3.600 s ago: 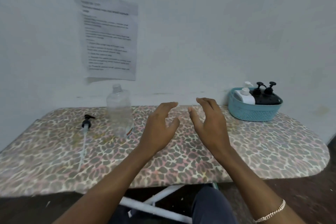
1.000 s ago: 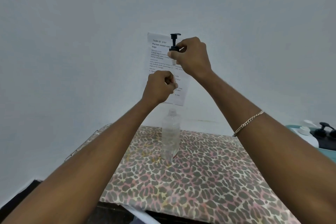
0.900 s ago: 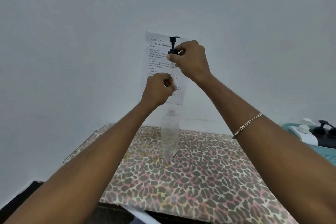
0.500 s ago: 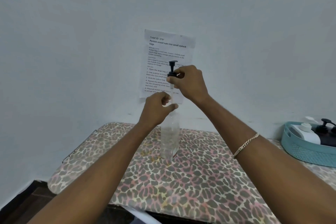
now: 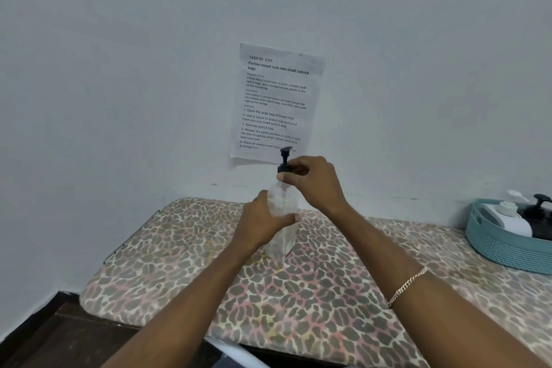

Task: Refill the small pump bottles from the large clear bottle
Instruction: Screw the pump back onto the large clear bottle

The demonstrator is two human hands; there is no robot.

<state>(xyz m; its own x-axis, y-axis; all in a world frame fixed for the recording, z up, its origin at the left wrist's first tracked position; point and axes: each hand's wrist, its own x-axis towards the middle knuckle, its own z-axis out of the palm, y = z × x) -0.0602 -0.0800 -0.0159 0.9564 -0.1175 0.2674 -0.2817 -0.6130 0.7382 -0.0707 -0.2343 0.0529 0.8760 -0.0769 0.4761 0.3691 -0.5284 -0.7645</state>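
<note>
Half a second earlier I had held the black pump head [image 5: 285,158] up in front of the printed sheet [image 5: 277,104] on the wall; by now I had brought it down onto the neck of the large clear bottle [image 5: 280,240], and my left hand [image 5: 263,222] had dropped from the dip tube to the bottle's body. The bottle stood upright on the leopard-print board [image 5: 298,302], towards its back edge near the wall, long axis vertical and neck up, with the pump's stem carrying on the same line above it. My left hand gripped the body, thumb across the front. My right hand [image 5: 313,181] pinched the pump's collar between thumb and fingertips, and those fingers hid the neck, so I could not tell whether the collar was seated. A chain bracelet [image 5: 407,287] lay on my right wrist. Well apart, at the right end of the board, sat one teal basket [image 5: 501,246] with the small pump bottles [image 5: 519,227] lying in it; I counted two white tops and one black before the frame edge cut them off. One large bottle, one loose pump, one sheet.
</note>
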